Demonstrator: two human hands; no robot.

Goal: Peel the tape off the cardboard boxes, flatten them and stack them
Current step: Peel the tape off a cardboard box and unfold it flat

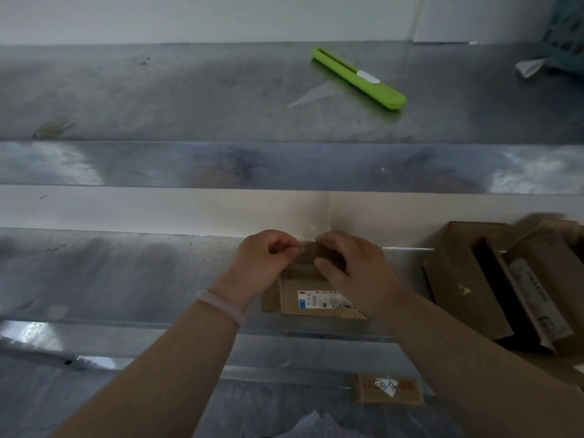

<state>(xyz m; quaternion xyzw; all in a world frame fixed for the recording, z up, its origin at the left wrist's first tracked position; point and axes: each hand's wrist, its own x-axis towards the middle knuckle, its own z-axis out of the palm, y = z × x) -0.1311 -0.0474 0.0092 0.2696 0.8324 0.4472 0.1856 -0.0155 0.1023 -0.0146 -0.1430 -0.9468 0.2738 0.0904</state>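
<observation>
Steel fills the view: a worn desk below and a shelf above it. A pile of unopened boxes lies at the right end of the desk. The small box being worked on stands on the desk near its front edge, between both hands. The right hand curls its fingers over the raised top flap and clamps it. The left hand has its fingers closed together, seemingly pinching a clear tape end, though blur hides the contact. A green cutter lies unused on the shelf. To peel well, I would hold the flap firmly and draw the tape low and slowly along the seam, so the strip comes off whole without tearing the card.
</observation>
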